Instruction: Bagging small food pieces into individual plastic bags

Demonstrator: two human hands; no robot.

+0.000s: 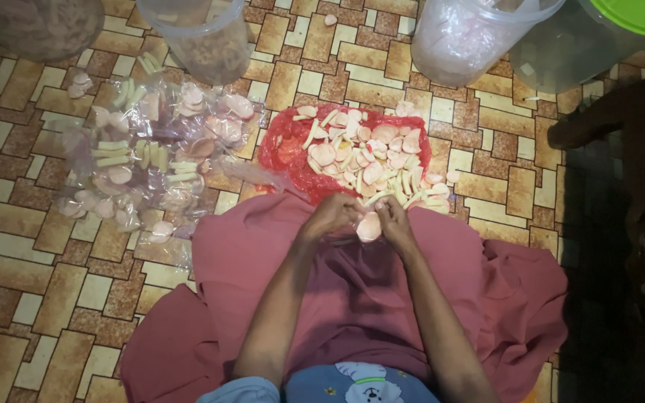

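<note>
My left hand point(332, 215) and my right hand point(392, 219) meet over my lap, both gripping a small clear plastic bag of pink crackers point(369, 226). Just beyond them a red plastic sheet point(285, 149) lies on the floor, heaped with loose pink round crackers and pale stick crackers point(371, 160). To the left lies a pile of filled clear packets point(147, 153) holding the same pink and pale pieces.
Clear plastic tubs stand along the far edge: one with brown contents point(203, 37), one pinkish point(472, 37), one with a green lid point(606, 30). A dark jar point(35, 26) sits far left. Dark furniture point(621, 186) borders the right. My pink skirt point(352, 298) spreads over patterned tiles.
</note>
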